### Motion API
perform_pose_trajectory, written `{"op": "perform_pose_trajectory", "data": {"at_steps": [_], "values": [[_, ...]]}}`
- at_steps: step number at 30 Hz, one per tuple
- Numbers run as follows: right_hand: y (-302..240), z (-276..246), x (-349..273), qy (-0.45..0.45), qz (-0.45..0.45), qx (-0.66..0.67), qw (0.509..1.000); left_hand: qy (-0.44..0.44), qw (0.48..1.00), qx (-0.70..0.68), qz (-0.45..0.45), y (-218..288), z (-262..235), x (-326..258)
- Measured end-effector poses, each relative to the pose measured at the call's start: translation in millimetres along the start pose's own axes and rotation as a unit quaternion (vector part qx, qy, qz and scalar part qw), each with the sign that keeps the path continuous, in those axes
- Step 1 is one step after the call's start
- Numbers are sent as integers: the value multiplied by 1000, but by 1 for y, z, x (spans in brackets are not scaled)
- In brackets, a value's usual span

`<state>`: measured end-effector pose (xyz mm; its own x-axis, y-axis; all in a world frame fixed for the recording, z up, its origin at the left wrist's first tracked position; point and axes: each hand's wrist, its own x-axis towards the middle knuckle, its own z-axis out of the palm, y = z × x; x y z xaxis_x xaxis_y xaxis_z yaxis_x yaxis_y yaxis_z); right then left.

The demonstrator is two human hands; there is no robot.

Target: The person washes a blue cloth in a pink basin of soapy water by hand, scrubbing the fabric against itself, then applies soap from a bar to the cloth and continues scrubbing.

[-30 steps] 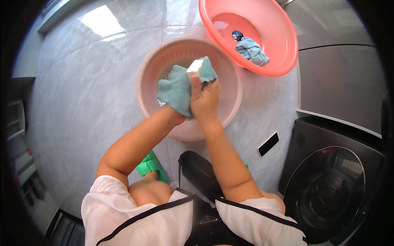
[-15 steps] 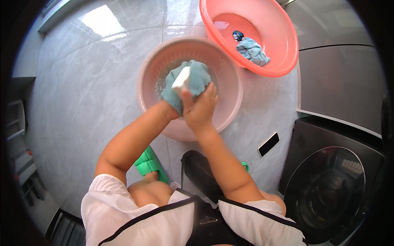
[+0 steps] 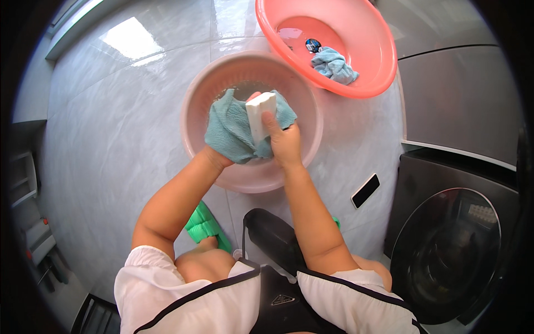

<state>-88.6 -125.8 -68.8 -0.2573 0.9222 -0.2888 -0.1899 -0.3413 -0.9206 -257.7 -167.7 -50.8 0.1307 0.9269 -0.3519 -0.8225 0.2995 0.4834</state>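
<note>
Above a pale pink basin (image 3: 320,119) with some water in it, a wet blue-green cloth (image 3: 229,125) lies draped over my left hand (image 3: 218,157). The cloth hides most of that hand's fingers, and it hangs from the hand over the basin. My right hand (image 3: 286,146) grips a white bar of soap (image 3: 257,119), its thumb laid along the near face. The bar is tilted upward and rests against the cloth's right part. A fingertip shows beyond the soap's far end; whose hand it belongs to is unclear.
A coral basin (image 3: 384,50) at the far right holds a crumpled light blue cloth (image 3: 335,65) and a small round blue item (image 3: 313,45). A phone (image 3: 365,191) lies on the grey tiled floor, left of a dark front-loading washing machine (image 3: 445,250). Green slippers (image 3: 204,227) are below.
The cloth has spread out wider over my left hand and shifted slightly down. My right hand has turned, and the soap now stands more upright and further right. The view has shifted a little.
</note>
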Motion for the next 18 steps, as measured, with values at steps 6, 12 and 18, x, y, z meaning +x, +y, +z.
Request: {"op": "perform_pose_trajectory", "data": {"at_steps": [6, 12, 18], "values": [[-27, 8, -9, -99, 20, 16, 995, 70, 986, -151, 8, 9, -3, 9], [-31, 21, -21, -69, 12, 40, 997, 162, 975, -150, -1, 21, -4, 11], [-14, -11, 9, -67, 176, 126, 974, 251, 963, -100, 8, 22, -44, 17]]}}
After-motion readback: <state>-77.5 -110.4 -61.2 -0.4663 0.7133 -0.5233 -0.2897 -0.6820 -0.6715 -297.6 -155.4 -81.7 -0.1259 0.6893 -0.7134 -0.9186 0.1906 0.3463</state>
